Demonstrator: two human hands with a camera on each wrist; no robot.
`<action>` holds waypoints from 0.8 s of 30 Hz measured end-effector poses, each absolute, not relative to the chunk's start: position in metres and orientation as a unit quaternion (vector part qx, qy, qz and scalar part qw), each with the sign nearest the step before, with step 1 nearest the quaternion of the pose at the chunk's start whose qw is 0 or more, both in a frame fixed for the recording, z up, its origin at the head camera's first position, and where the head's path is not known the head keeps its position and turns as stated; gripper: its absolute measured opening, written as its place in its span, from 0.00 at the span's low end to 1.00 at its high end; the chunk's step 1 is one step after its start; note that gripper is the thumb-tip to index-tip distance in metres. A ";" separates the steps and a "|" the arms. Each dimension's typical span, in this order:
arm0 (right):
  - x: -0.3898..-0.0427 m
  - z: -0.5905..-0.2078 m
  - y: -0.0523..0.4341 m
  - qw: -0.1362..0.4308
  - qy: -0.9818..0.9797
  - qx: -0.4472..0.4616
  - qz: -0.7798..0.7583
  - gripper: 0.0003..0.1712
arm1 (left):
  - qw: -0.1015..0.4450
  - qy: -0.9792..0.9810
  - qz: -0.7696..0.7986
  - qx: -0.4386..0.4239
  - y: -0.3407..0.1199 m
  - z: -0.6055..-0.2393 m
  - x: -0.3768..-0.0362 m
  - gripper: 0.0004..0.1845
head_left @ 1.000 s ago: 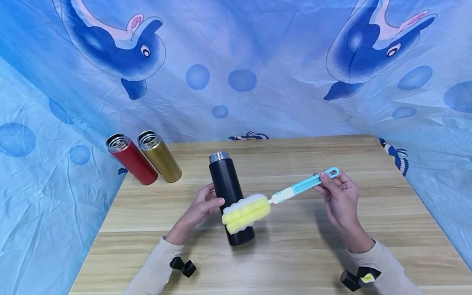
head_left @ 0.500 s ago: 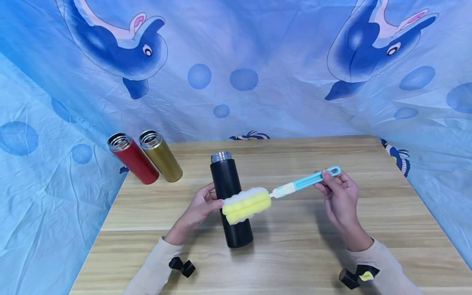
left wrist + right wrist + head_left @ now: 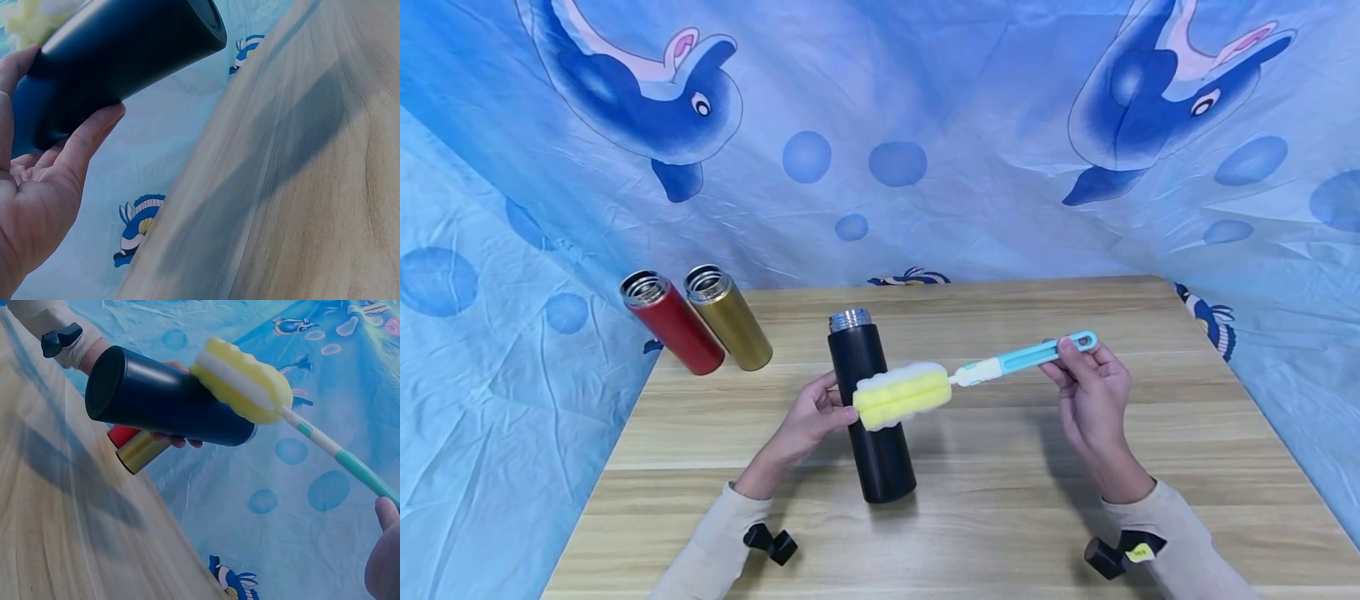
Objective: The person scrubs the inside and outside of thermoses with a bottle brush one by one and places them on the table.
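Observation:
My left hand (image 3: 808, 421) grips a black vacuum flask (image 3: 883, 467) around its middle, thumb across the front. The flask leans, its threaded steel mouth pointing away from me and no lid on it. In the left wrist view the flask's base (image 3: 209, 19) hangs above the table, casting a shadow. My right hand (image 3: 1096, 396) pinches the turquoise end of a bottle brush (image 3: 1026, 358). Its yellow and white sponge head (image 3: 902, 398) lies across the flask's side, close to my left thumb. From the right wrist view, the sponge (image 3: 244, 381) overlaps the flask's upper part.
A red flask (image 3: 677, 329) and a gold flask (image 3: 733, 325), both lidless, stand side by side at the table's back left. The wooden table (image 3: 1037, 517) ends at a blue dolphin-print cloth (image 3: 970, 100) behind and on both sides.
The brush head has moved up along the flask's side, from its lower half to about the middle, and the handle is more level. The left hand and flask have hardly shifted.

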State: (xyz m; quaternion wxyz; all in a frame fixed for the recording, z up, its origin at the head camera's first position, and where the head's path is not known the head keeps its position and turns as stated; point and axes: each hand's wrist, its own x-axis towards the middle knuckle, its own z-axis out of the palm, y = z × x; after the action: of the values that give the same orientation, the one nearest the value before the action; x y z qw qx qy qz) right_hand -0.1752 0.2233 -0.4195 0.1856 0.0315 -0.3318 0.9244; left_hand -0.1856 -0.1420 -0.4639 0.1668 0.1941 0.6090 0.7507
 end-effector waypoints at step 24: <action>-0.190 -0.405 0.215 0.215 -0.312 0.025 0.925 0.04 | 0.124 0.690 0.688 0.186 -0.139 -0.465 -0.184 0.32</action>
State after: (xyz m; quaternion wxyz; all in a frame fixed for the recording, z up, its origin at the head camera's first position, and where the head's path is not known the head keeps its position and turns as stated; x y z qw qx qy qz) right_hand -0.1904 0.2149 -0.4054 0.2153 0.0247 -0.3123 0.9249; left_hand -0.1843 -0.1385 -0.4653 0.1244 0.1861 0.6901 0.6882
